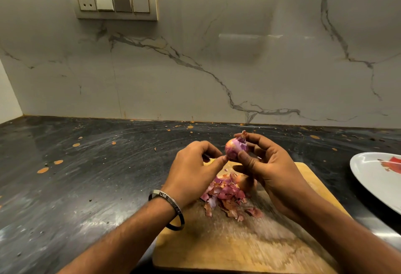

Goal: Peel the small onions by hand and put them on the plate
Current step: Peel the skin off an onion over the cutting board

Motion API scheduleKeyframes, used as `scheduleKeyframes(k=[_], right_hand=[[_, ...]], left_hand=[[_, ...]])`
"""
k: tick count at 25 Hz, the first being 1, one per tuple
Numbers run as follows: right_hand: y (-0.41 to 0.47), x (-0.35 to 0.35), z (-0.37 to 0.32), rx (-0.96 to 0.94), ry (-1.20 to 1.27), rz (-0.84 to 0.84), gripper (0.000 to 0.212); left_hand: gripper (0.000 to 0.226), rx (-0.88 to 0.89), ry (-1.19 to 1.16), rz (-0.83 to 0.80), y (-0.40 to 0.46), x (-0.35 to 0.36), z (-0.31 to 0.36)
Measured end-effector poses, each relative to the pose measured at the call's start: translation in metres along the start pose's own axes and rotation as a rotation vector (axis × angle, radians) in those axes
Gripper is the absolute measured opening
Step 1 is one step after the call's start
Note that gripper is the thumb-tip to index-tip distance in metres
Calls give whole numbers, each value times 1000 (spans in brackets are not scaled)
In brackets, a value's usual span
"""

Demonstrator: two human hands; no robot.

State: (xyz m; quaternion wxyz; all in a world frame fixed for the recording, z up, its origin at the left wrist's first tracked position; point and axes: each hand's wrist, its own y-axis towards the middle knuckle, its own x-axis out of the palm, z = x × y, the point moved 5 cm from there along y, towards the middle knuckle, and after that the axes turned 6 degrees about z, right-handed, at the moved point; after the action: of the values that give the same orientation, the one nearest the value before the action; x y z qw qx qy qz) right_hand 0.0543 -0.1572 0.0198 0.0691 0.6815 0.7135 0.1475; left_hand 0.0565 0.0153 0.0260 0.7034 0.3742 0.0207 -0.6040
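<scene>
Purple-skinned onion (pixel 236 149), partly peeled, pinched between thumb and fingers of the right hand (pixel 270 168) above a wooden board (pixel 227 243). Left hand (pixel 195 169), fingers curled, touches the onion's side with its thumb tip. Peels (pixel 227 195) lie heaped on the board below. Plate (pixel 377 178) sits at right on a dark counter (pixel 86 165).

Below the fingers (pixel 243 158), a heap of onion skins (pixel 225 193) and an onion (pixel 246 181) crowd the middle of the cutting board (pixel 227 243). Nearer than the heap, the board lies bare. To the fingers' left, dark surface (pixel 86 176) runs open to the wall. To their right, bare surface separates the board from the plate (pixel 373 178).
</scene>
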Motion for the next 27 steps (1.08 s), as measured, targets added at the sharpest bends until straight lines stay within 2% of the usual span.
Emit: scheduleKeyframes(k=[2, 4, 6, 9, 13, 16, 19, 22, 25, 27], right_hand=[[0, -1, 0, -2, -26, 19, 46], [-1, -2, -1, -11, -41, 22, 49], [-1, -2, -2, -36, -66, 1, 47], [-2, 0, -4, -53, -94, -15, 42], [0, 0, -2, -28, -52, -18, 43], [0, 1, -2, -9, 5, -29, 43], [-1, 1, -6, -30, -33, -43, 50], [0, 0, -4, -28, -30, -32, 56], [3, -2, -1, 15, 50, 1, 41], [4, -2, 2, 64, 111, 8, 35]], left_hand=[[11, -12, -159, 37, 1, -4, 2], [23, -83, -412, -49, 1, -2, 4], [33, -100, -524, -137, -1, 2, 8], [38, -6, -479, -97, -2, 1, 13], [43, 4, -559, -96, -1, -1, 13], [35, 31, -550, -74, 0, -2, 13], [26, 2, -549, 6, 1, -3, 8], [33, 17, -512, 17, 0, -4, 9], [32, 32, -508, -8, -1, -4, 12], [22, 29, -506, -9, 0, -3, 11]])
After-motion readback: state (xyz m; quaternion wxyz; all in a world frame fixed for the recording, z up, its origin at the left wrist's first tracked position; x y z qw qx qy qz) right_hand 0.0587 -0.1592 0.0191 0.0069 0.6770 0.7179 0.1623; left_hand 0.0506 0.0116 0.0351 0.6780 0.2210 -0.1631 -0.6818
